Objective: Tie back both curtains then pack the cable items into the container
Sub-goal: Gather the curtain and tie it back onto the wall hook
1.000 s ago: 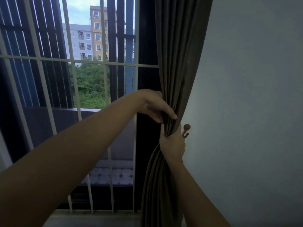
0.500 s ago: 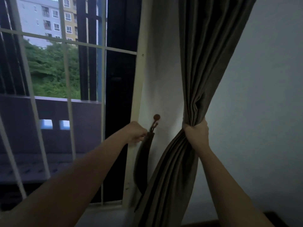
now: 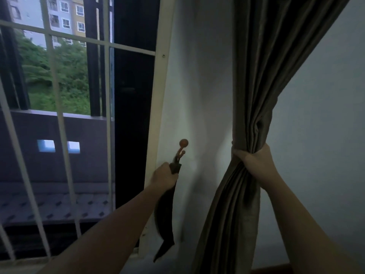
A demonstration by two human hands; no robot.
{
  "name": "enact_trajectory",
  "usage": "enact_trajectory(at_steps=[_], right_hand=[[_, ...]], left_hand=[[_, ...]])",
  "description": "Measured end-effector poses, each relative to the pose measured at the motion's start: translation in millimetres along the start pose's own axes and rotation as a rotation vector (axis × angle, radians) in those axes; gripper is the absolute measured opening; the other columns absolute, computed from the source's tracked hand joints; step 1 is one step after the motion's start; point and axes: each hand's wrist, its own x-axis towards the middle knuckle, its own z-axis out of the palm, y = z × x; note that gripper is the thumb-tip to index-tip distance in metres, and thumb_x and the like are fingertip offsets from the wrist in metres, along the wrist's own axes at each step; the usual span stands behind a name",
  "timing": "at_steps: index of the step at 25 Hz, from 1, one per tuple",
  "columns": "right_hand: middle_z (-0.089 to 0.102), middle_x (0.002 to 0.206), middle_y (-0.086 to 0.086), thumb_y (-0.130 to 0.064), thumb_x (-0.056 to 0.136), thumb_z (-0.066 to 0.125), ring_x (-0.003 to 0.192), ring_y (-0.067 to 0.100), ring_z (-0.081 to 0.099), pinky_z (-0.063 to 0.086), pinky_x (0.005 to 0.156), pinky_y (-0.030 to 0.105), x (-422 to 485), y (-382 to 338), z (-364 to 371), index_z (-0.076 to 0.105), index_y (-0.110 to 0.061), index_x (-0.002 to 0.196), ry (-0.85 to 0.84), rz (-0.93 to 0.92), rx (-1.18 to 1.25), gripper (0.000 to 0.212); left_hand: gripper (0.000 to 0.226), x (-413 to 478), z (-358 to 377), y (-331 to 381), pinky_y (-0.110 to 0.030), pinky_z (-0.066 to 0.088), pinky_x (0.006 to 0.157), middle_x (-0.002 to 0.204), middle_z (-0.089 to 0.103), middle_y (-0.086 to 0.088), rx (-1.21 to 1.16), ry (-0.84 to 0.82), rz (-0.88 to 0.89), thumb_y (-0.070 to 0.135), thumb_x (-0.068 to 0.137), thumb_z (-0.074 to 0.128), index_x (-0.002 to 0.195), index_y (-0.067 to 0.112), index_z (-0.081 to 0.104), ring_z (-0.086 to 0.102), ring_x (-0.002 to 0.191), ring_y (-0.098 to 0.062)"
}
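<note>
The curtain [image 3: 260, 80] is a grey-brown woven cloth in narrow vertical pleats. It hangs at the right of the window, against the wall [image 3: 199, 76]. The right hand [image 3: 251, 161] has its fingers curled round the cloth and bunches it into a tight waist. Above that grip the folds fan up and to the right. Below it they fall in a close, rope-like bundle toward the floor.

Left of the curtain, across a strip of bare pale wall, a dark cloth tieback [image 3: 166, 214] hangs from a hook [image 3: 183, 143]. The hook is reddish-brown, with a round knob on top and a smaller ball on its lower prong. The left hand [image 3: 164, 177] grips the upper end of the tieback just under the hook. The rest of the band sags in a soft curve and ends in a limp point near the bottom of the frame [image 3: 158, 119].

The curtain and the tieback do not touch, and the open wall between them is smooth and matte. The white window frame runs up just left of the hook. Beyond it, thin white bars [image 3: 59, 119] cross the glass in front of a dark balcony wall, trees and apartment blocks.
</note>
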Motion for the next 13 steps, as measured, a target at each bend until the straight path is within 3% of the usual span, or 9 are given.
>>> enact_trajectory(at_steps=[6, 9, 13], right_hand=[[0.07, 0.09, 0.0, 0.009, 0.078, 0.062, 0.076, 0.008, 0.067, 0.054, 0.067, 0.017, 5, -4, 28, 0.068, -0.015, 0.094, -0.162, 0.026, 0.119, 0.029], [0.069, 0.091, -0.001, 0.009, 0.078, 0.062, 0.08, 0.009, 0.066, 0.051, 0.062, 0.01, 3, -8, 55, 0.067, -0.017, 0.092, -0.231, 0.031, 0.162, 0.03], [0.068, 0.083, 0.0, 0.011, 0.077, 0.061, 0.074, 0.004, 0.067, 0.052, 0.06, 0.012, -3, -15, 94, 0.065, -0.013, 0.086, -0.244, 0.036, 0.201, 0.026]], left_hand=[[0.025, -14, -43, -12, -0.028, 0.048, 0.069, 0.093, 0.064, -0.003, -0.127, -0.285, 0.127, 0.041, 0.092, 0.049, 0.097, 0.018, 0.058, 0.06, 0.084, -0.015], [0.022, -12, -106, -22, -0.015, 0.036, 0.056, 0.065, 0.056, 0.011, 0.049, -0.274, 0.247, 0.041, 0.089, 0.055, 0.072, 0.028, 0.06, 0.054, 0.061, 0.002], [0.03, -10, -175, -25, -0.012, 0.033, 0.05, 0.044, 0.051, 0.015, 0.124, -0.226, 0.315, 0.049, 0.074, 0.067, 0.055, 0.027, 0.061, 0.044, 0.046, 0.004]])
